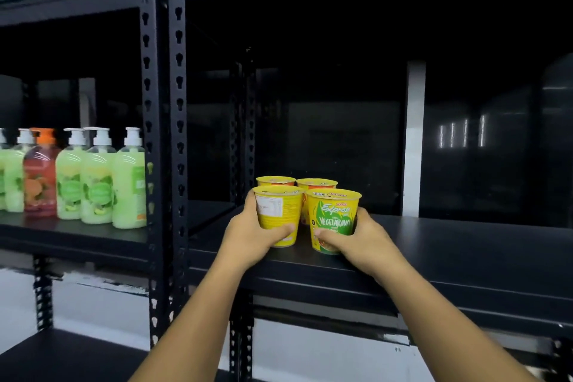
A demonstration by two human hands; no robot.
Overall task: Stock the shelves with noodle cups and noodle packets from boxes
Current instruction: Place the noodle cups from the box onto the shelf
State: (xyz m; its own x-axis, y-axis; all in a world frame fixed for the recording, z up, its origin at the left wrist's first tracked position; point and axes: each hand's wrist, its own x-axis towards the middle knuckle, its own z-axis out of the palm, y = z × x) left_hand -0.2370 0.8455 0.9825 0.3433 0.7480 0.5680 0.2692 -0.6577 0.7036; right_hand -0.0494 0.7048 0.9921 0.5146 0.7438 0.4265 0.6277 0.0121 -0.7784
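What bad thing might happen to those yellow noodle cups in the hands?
The left hand and right hand each grip a yellow paper noodle cup near the black metal shelf's front edge; let go carelessly, one might tip off. Pushed back hard, they might knock over the two yellow cups behind, standing very close.

On the shelf I have the left cup in my left hand and the right cup in my right hand (side by side), with two back cups just behind. Bottles stand on the next shelf, left.
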